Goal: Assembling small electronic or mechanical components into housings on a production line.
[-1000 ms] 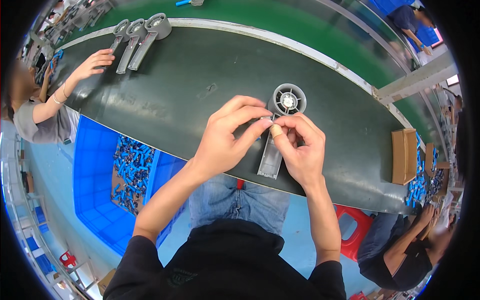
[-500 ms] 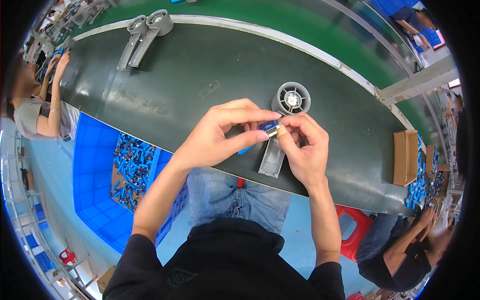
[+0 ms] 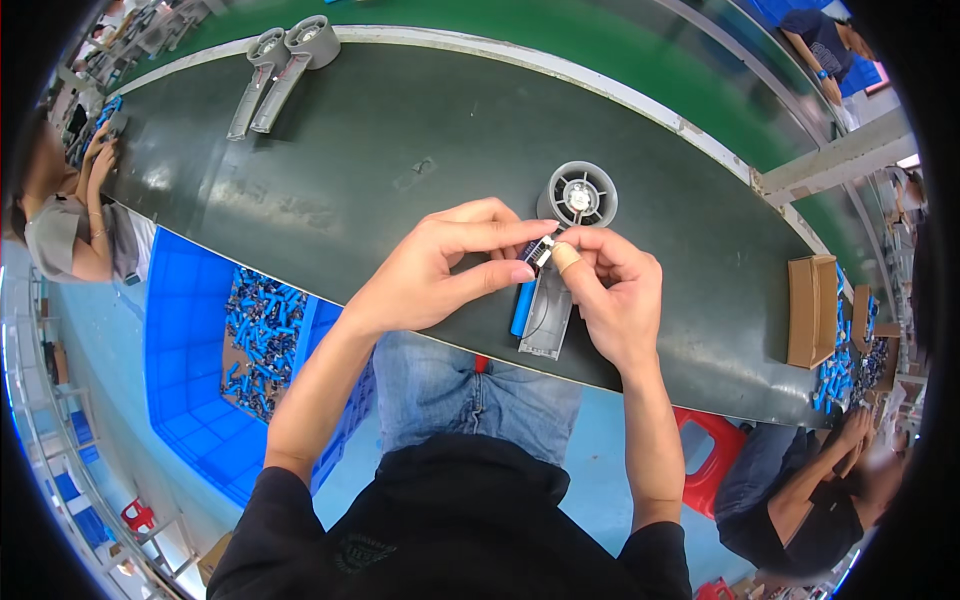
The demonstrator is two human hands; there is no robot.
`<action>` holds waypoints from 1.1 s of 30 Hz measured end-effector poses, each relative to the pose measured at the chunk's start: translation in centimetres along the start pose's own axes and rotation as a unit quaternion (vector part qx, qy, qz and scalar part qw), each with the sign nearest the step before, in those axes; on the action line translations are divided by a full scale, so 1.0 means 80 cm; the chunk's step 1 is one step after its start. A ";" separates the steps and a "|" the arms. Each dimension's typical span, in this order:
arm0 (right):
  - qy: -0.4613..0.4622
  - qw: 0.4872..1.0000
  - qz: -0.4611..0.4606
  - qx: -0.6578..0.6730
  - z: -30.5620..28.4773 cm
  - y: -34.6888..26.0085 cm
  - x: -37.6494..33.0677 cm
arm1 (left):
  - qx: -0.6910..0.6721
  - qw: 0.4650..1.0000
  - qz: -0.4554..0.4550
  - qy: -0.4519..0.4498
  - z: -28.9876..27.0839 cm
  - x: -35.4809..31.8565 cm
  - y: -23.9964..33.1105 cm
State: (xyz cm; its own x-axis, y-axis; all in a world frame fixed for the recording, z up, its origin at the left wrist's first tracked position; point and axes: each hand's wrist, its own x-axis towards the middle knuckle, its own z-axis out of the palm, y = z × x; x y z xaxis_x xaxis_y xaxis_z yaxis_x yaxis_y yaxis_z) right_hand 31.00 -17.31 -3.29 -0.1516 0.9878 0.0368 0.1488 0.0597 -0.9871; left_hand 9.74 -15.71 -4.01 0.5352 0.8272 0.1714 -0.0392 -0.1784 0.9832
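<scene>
My left hand (image 3: 435,268) pinches a small dark circuit board (image 3: 539,252) with a white connector between thumb and forefinger. A blue cylindrical battery (image 3: 522,308) lies just below the board; whether they are joined is hidden. At the board's other side my right hand (image 3: 622,295) is closed, its wrapped thumb and forefinger pressed together at the white connector. Whatever sits in that pinch is too small to make out. Beneath both hands rests a grey fan housing: a round head (image 3: 580,196) with spokes, and an open handle (image 3: 546,318) with a thin dark wire in it.
Two similar grey fan housings (image 3: 290,60) lie at the far left of the dark table (image 3: 400,120). A blue crate (image 3: 190,340) of blue batteries stands at my left. Cardboard boxes (image 3: 811,310) and more batteries sit on the right. People work at both sides; a red stool (image 3: 712,455) is nearby.
The circuit board has been turned in my fingers, so its white connector now faces up. The blue battery shows more fully beside the handle. Both hands stay nearly in place.
</scene>
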 end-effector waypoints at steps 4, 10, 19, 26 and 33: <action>0.001 0.998 0.037 0.041 0.001 -0.004 -0.001 | 0.003 1.000 0.002 0.003 0.003 -0.003 0.003; -0.018 0.999 0.015 -0.027 -0.005 -0.004 0.001 | 0.092 0.994 0.050 0.011 0.000 -0.002 0.004; 0.042 0.963 -0.209 -0.163 0.000 0.010 0.005 | 0.162 0.986 0.043 -0.015 -0.001 -0.005 0.016; 0.035 0.953 -0.240 -0.182 0.001 0.011 0.008 | 0.134 0.990 0.050 -0.001 0.005 -0.007 0.008; 0.046 0.920 -0.308 -0.238 0.002 0.015 0.010 | 0.157 0.986 0.063 -0.014 0.003 -0.004 0.006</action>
State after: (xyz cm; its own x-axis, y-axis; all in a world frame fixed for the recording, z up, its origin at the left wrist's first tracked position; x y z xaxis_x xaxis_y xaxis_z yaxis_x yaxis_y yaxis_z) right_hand 30.86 -16.46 -4.44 -0.2702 0.7525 0.6006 0.4768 0.6465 -0.5956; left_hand 9.79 -16.16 -3.64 0.5659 0.7736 0.2850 0.1533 -0.4384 0.8856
